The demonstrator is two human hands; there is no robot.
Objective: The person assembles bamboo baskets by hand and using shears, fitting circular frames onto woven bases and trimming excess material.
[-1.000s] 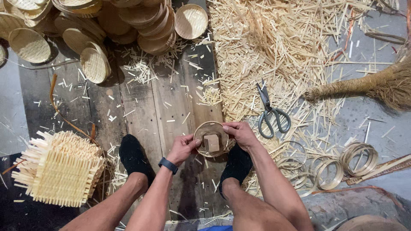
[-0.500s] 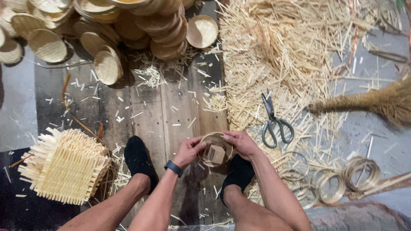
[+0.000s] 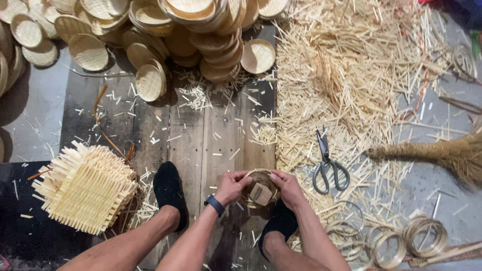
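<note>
1. Your left hand [image 3: 232, 186] and right hand [image 3: 287, 188] both grip one small bamboo ring [image 3: 259, 188], near centre, over the dark wooden boards [image 3: 201, 145], between your two feet in black socks [image 3: 169, 188].
2. L hand: fingers curled on the ring's left rim, thumb over top edge. R hand: clamped on the right rim, thumb on top. Hands close together, ring only between them.
3. A small wooden block [image 3: 261, 193] sits inside the ring; can't tell if wedged or loose.
4. Key relation: ring is roughly circular, opening faces up toward you; no long axis. Neither hand nearer, both touching.
5. Scissors [image 3: 327, 165] lie just right of R hand, blades pointing far, on bamboo slivers [image 3: 351, 75]. R hand nearer to them.
6. Woven square mat [image 3: 85, 188] near left, well apart from L hand. Finished round trays [image 3: 150, 30] stacked far left. Spare rings [image 3: 424, 233] near right. Broom [image 3: 442, 153] at right.
</note>
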